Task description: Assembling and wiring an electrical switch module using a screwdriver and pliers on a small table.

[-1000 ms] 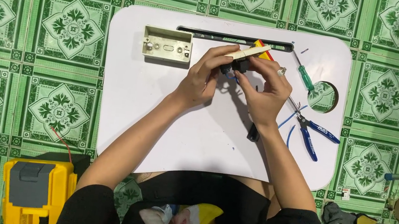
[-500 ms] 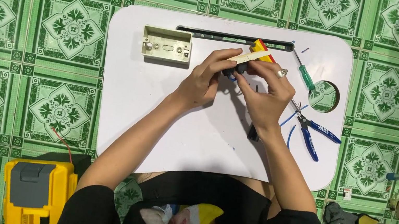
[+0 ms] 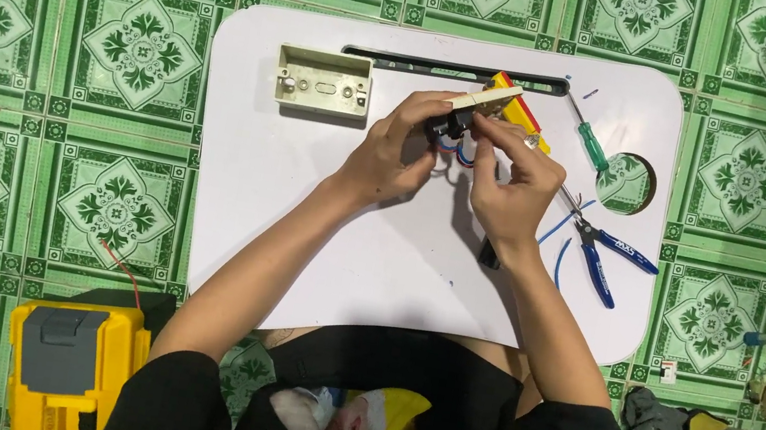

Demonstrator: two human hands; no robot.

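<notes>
Over the middle of a white lap table (image 3: 299, 233), my left hand (image 3: 397, 152) and my right hand (image 3: 510, 178) together hold a small electrical switch part (image 3: 468, 117) with a cream faceplate and a black back. Blue wire loops out beneath it between my fingers. My left fingers grip its black body; my right fingertips pinch at the wires and the right side of the part. A cream wall mounting box (image 3: 324, 83) lies left of my hands on the table.
A yellow-handled tool (image 3: 517, 114) lies behind the switch. A green screwdriver (image 3: 591, 140), blue-handled pliers (image 3: 605, 253) and loose blue wire (image 3: 560, 262) lie to the right, near a round hole (image 3: 626, 181). A yellow case (image 3: 73, 361) sits on the green tiled floor.
My hands have shifted only slightly while working on the switch part; nothing else on the table has moved.
</notes>
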